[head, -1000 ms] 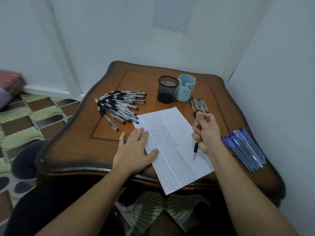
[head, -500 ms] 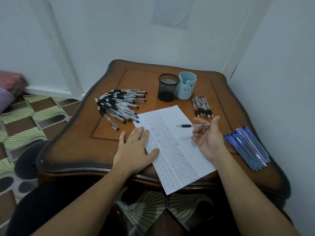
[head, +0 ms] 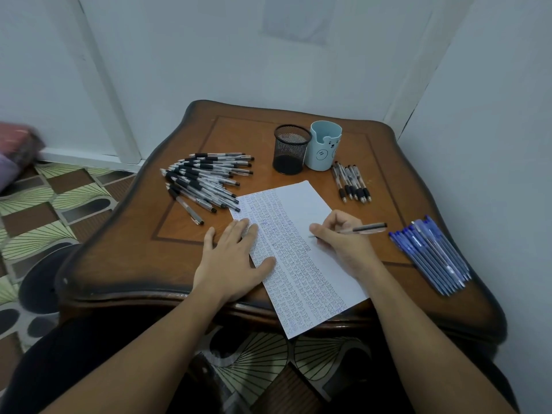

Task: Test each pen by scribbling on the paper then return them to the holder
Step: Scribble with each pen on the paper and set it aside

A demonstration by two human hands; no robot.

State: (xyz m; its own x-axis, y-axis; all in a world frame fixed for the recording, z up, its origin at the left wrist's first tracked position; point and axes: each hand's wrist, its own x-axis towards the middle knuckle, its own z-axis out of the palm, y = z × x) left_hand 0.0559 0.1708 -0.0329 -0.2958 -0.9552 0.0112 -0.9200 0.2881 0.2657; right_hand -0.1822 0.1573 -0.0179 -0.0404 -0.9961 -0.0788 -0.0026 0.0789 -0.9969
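Wood table (head: 143, 234), paper (head: 298, 210) (overhangs near edge), blk pens (head: 206, 180) L, blue pens (head: 433, 255) R, mesh holder (head: 291, 149), bear cup (head: 324, 147)

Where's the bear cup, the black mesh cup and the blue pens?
bear cup (head: 323, 153), head view, its front wall.
black mesh cup (head: 291, 156), head view, its mesh side.
blue pens (head: 432, 256), head view, middle of the bundle.

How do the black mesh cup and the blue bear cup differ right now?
The black mesh cup is dark see-through wire; the blue bear cup is solid, pale, with a face drawn on. The mesh cup's rim is an even circle; the bear cup's rim dips in front. Both stand upright side by side, nothing sticking out of either.
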